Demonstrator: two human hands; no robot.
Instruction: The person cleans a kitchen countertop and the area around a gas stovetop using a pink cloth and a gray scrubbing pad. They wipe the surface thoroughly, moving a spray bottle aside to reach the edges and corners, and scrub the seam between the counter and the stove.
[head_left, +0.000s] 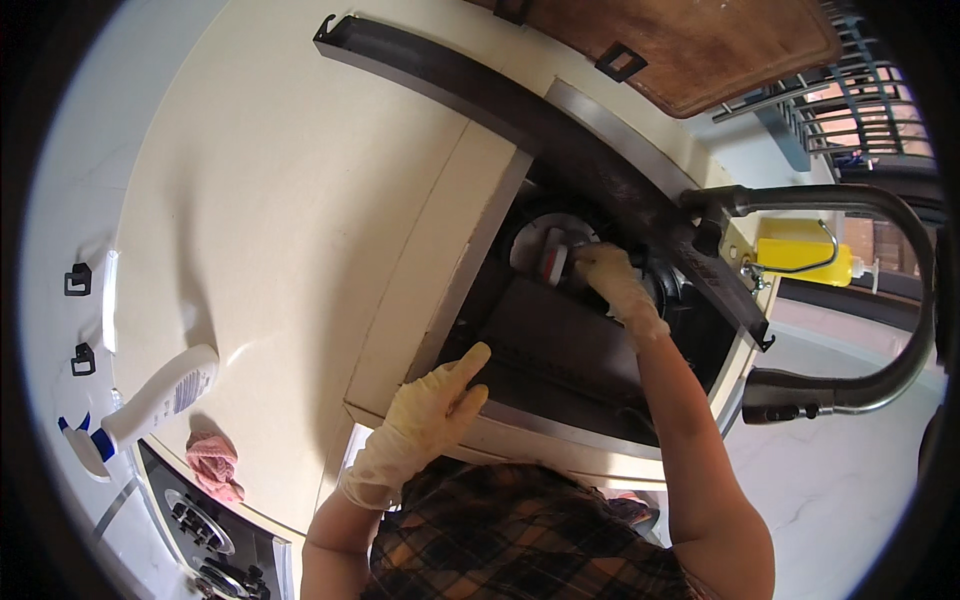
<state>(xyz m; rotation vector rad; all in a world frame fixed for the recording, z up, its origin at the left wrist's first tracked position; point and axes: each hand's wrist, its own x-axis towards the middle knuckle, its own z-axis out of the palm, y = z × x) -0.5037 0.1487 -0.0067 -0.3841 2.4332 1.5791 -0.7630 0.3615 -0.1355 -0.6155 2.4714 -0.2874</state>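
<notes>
My right hand (606, 279), in a pale translucent glove, reaches down into the dark sink (491, 274). Its fingers are closed around what looks like a white-and-red scrubbing brush (553, 259), partly hidden by the hand. The brush is over a round greyish surface (525, 244) inside the sink. A dark flat metal panel (551, 322) lies in the sink, in front of that hand. My left hand (435, 409), also gloved, is at the sink's front left corner with its fingers apart and nothing in it. Across the sink's back and onto the counter lies a long dark metal trough (480, 90) with hooked ends.
A black pull-down faucet (862, 196) arches at the right, beside a yellow pump bottle (802, 261). A wooden cutting board (720, 45) is at the back. On the left side of the counter (300, 187) are a white spray bottle (169, 397), a pink cloth (214, 461) and a gas hob (165, 472).
</notes>
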